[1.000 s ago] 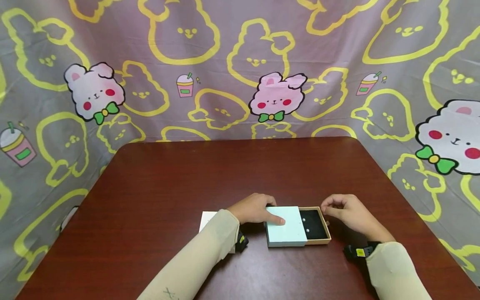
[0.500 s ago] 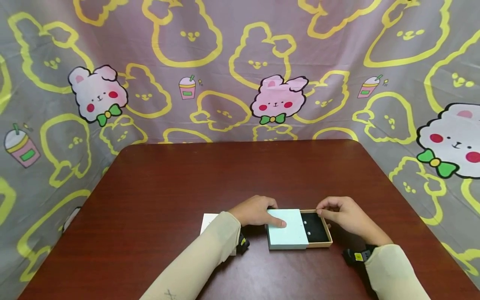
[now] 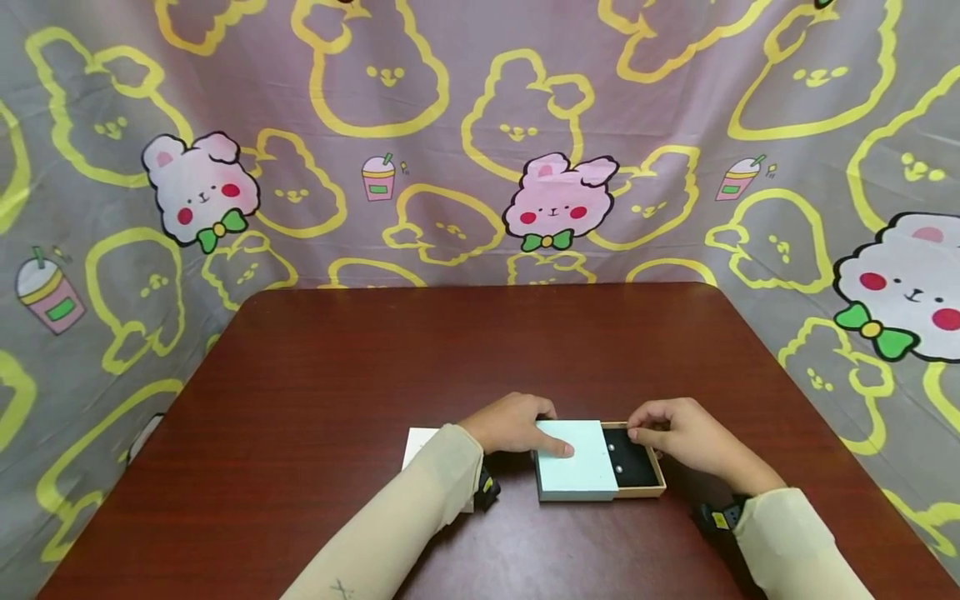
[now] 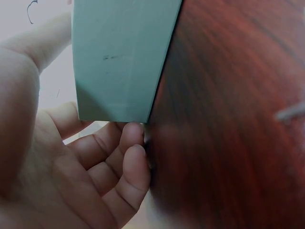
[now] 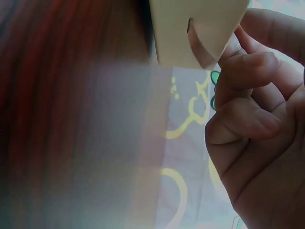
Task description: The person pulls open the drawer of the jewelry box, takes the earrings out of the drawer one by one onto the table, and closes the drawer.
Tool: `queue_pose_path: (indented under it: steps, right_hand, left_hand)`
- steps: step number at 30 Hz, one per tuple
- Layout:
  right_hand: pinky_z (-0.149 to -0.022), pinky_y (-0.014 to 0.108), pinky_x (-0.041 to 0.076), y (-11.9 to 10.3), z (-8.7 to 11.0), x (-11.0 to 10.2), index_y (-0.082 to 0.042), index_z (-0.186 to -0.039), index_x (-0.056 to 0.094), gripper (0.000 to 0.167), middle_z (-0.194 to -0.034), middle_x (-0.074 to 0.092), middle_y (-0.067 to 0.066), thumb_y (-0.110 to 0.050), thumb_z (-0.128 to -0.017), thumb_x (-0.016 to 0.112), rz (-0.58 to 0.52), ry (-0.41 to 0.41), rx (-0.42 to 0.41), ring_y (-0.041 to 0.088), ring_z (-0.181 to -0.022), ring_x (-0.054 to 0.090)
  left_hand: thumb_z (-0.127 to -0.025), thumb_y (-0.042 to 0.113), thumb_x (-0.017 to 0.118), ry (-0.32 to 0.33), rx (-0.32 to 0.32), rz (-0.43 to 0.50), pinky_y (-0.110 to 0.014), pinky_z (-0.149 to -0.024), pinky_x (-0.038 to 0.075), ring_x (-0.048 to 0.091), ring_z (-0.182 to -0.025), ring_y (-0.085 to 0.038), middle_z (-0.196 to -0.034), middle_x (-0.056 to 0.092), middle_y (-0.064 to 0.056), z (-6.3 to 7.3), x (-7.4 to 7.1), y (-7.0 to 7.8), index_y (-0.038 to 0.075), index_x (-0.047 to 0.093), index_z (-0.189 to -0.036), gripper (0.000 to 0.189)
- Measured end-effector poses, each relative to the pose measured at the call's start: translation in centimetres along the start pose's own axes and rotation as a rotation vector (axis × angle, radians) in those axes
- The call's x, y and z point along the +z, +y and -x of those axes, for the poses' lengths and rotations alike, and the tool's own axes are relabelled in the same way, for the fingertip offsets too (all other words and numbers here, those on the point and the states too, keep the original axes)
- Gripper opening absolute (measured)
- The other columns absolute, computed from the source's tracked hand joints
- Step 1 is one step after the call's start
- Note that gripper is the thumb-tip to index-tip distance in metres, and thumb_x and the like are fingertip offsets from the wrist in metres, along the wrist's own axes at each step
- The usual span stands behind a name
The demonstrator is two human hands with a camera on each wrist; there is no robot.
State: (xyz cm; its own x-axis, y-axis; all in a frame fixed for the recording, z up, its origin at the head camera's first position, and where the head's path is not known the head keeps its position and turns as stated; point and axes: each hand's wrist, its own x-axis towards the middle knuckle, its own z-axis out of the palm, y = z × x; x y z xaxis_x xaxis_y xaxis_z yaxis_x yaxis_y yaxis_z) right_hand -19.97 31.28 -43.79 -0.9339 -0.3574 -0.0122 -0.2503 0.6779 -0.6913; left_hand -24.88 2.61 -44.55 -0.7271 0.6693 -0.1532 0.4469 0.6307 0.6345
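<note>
Here, we see the left hand (image 3: 510,423) clamped on the pale blue cover (image 3: 577,475) of a small box, its thumb lying on the top while the other fingers go down along the far side. The box lies on the brown table (image 3: 450,350), near the front edge of our view and right of the middle. Its drawer (image 3: 641,492) sticks partly out of the cover toward the right, and in it we see a black pad (image 3: 639,468) with two small pearly studs (image 3: 619,468).

The right hand (image 3: 686,429) is at the far right corner of the drawer, fingers bent, with the thumb and forefinger tips close together over the pad; we cannot tell whether they pinch anything. From the right wrist, we see a ribbon tab (image 5: 201,47) on the drawer's end, next to the curled fingers.

Under the left forearm we make out part of a white flat thing (image 3: 420,442). Both arms wear cream sleeves (image 3: 405,517) and black wrist straps (image 3: 720,518). Behind the table hangs a cloth (image 3: 450,108) printed with rabbits and cups.
</note>
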Motion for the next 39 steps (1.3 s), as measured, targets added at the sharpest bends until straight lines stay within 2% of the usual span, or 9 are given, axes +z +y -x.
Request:
queue_pose_path:
  steps: [8,16,24,35,39]
  right_hand:
    - [-0.053,0.029,0.048,-0.3,-0.4,0.1,-0.015,-0.091,0.072,0.004,-0.075,0.065,-0.008,-0.015,-0.088,0.073,0.044,-0.020,-0.056,0.010,-0.060,0.055]
    - [-0.057,0.028,0.047,-1.2,-0.9,0.2,-0.016,-0.094,0.073,0.009,-0.080,0.066,-0.010,-0.017,-0.086,0.075,0.081,-0.038,-0.041,0.010,-0.067,0.056]
    - [-0.058,0.028,0.049,-1.7,-1.3,0.4,-0.016,-0.093,0.074,0.008,-0.080,0.067,-0.012,-0.015,-0.086,0.075,0.083,-0.066,-0.056,0.009,-0.068,0.058]
    - [-0.054,0.026,0.047,-1.9,-1.9,0.9,-0.018,-0.088,0.076,0.008,-0.082,0.068,-0.012,-0.012,-0.084,0.076,0.119,-0.106,-0.135,0.005,-0.064,0.054]
    - [-0.055,0.026,0.048,-2.0,-2.1,1.1,-0.017,-0.087,0.075,0.009,-0.079,0.067,-0.012,-0.010,-0.083,0.076,0.123,-0.121,-0.111,0.005,-0.064,0.056]
  left_hand:
    - [-0.074,0.058,0.078,-0.004,-0.009,0.009,-0.025,-0.071,0.046,0.056,-0.084,-0.005,-0.097,0.063,0.012,0.0,-0.1,0.2,0.017,0.067,-0.106,0.053]
    - [-0.074,0.058,0.078,-0.002,0.005,-0.004,-0.025,-0.071,0.046,0.055,-0.083,-0.006,-0.094,0.063,0.012,0.0,-0.1,0.0,0.018,0.068,-0.103,0.051]
    - [-0.074,0.059,0.077,-0.007,-0.005,-0.006,-0.025,-0.069,0.046,0.055,-0.082,-0.005,-0.092,0.062,0.014,-0.1,0.0,0.0,0.019,0.067,-0.102,0.050]
    - [-0.074,0.059,0.077,-0.009,-0.009,-0.008,-0.025,-0.068,0.046,0.056,-0.080,-0.006,-0.091,0.061,0.014,-0.2,0.0,0.0,0.019,0.067,-0.101,0.049]
    - [-0.074,0.059,0.077,-0.002,-0.007,-0.018,-0.025,-0.069,0.046,0.056,-0.081,-0.006,-0.089,0.061,0.014,-0.2,0.0,0.0,0.019,0.067,-0.100,0.049]
